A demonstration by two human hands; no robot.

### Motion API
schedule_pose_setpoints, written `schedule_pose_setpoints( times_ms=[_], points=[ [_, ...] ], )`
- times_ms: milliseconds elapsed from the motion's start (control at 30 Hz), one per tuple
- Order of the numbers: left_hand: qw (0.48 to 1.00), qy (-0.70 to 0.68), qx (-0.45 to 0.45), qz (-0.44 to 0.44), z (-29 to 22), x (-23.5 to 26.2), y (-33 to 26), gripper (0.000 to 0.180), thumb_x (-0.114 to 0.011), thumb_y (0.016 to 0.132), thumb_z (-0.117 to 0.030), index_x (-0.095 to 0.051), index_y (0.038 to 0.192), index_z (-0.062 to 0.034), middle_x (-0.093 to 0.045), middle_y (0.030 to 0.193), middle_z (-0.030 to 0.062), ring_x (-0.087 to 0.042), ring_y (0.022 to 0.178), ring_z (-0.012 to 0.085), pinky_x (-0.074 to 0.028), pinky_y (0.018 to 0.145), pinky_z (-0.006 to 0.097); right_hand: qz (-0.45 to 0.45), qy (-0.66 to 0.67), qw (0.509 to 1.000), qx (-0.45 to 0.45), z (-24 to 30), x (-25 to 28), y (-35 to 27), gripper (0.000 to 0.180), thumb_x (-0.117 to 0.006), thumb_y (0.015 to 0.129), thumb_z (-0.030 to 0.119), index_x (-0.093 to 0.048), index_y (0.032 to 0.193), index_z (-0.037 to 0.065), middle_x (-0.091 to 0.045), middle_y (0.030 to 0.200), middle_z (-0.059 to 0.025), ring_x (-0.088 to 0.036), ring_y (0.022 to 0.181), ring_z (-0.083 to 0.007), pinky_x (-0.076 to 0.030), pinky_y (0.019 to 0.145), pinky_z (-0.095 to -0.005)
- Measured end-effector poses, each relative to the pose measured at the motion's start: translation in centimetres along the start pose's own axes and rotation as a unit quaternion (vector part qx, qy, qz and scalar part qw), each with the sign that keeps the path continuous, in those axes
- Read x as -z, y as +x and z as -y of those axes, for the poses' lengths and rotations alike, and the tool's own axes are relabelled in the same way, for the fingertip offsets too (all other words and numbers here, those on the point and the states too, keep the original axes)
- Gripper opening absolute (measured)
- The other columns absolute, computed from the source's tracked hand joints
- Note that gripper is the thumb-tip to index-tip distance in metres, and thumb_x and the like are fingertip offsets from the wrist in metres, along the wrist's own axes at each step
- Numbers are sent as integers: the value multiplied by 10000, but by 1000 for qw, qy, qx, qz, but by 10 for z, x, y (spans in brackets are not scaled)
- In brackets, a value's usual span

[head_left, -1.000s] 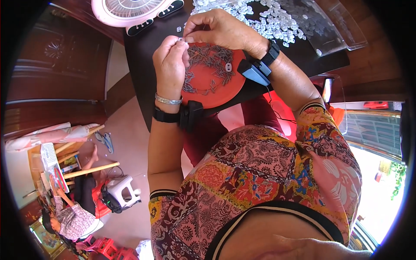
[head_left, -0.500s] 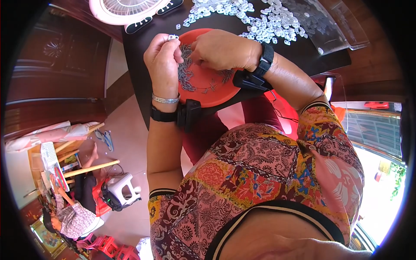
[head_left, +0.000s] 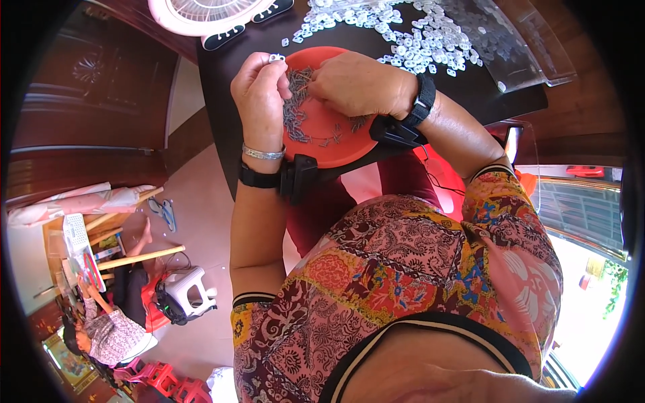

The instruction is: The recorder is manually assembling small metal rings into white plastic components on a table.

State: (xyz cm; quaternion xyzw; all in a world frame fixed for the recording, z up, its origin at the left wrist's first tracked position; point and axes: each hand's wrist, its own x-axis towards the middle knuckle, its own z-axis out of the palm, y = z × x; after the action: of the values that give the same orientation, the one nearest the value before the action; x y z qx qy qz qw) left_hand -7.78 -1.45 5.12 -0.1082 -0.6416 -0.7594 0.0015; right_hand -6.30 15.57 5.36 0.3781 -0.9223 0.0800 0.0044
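My left hand [head_left: 261,101] pinches a small white plastic piece [head_left: 277,58] between thumb and fingertips, above the left rim of a round red plate [head_left: 342,151]. Small grey screws [head_left: 294,121] lie in the plate, heaped thickest along its left side. Over the plate's upper right, my right hand [head_left: 366,86] reaches in with its fingers curled down and close together. Its fingertips are largely hidden behind the hand, so whatever they grip cannot be made out. A black strap with a dark device circles each wrist.
Many loose white plastic pieces [head_left: 430,43] are spread over the dark table [head_left: 225,127] beyond the plate. A clear plastic tray [head_left: 521,60] stands at the far right, a pink-white fan [head_left: 211,10] at the far left. Someone [head_left: 117,336] sits at the lower left, near a white stool [head_left: 188,295].
The whole view has shifted slightly. My left hand keeps its pinch on the white plastic piece. My right hand stays over the plate, its fingers slightly more tucked.
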Motion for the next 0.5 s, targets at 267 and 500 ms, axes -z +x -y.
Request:
schedule_pose_setpoints(
  times_ms=[267, 500],
  points=[
    [1000, 5, -2, 21, -4, -2, -1, 114, -544, 822, -112, -570, 740, -38, -519, 603, 1, -469, 506, 75, -323, 470, 197, 10, 55, 998, -19, 4, 7, 5, 182, -583, 694, 134, -602, 790, -20, -607, 736, -177, -588, 749, -373, -460, 676, -453],
    [999, -28, 25, 36, -8, -2, -10, 118, -537, 836, -112, -562, 746, -40, -512, 600, 0, -462, 496, 67, -309, 454, 192, -160, 311, 936, -44, -8, 15, 8, 138, -605, 766, 84, -596, 881, 9, -609, 714, -130, -595, 643, -229, -476, 623, -318]
  ],
)
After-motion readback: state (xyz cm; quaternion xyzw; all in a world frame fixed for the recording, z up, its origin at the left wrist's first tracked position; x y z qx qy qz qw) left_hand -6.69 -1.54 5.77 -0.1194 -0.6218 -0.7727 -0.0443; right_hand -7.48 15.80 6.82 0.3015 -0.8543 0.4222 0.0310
